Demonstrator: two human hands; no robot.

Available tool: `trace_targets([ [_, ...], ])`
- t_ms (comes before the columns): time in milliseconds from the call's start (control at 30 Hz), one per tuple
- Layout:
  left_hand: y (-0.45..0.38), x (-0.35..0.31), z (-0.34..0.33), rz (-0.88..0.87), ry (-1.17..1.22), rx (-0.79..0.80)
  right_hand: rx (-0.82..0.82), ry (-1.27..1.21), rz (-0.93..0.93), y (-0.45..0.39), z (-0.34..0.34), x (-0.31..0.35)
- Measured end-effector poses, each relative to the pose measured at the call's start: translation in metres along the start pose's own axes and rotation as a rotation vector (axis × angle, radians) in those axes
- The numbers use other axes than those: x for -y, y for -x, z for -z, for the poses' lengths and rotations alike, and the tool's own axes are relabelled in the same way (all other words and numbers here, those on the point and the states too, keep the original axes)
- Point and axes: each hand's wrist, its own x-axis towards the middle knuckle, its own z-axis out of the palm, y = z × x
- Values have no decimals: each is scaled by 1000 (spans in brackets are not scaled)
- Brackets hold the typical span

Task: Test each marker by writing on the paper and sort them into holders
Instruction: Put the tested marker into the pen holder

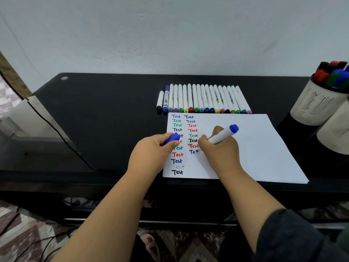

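Blue ink is forming a half-written "Te" at frame centre, where the right hand (220, 148) is gripping a blue marker (223, 136), its tip on the paper (255, 148). The left hand (151, 154), fingers curled, is pinching the blue cap (172, 138) over the sheet's left edge. Beyond, a row of markers (204, 99) is lying on the black desk (103, 110), and two white holders (319, 103) are standing at far right, the farther one holding markers.

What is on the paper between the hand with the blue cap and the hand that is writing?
In the head view, between the left hand and the right hand, the paper shows coloured "Test" words, nothing else.
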Motion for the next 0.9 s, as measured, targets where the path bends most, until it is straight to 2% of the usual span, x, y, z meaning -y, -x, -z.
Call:
trace_targets([
  [500, 1, 3, 0, -34, 15, -11, -39, -35, -4, 1, 2, 0],
  [733, -1, 3, 1, -23, -11, 8, -5, -35, -13, 1, 2, 0],
  [900, 1, 5, -3, -32, 82, 56, -76, -254, -116, -2, 8, 3],
])
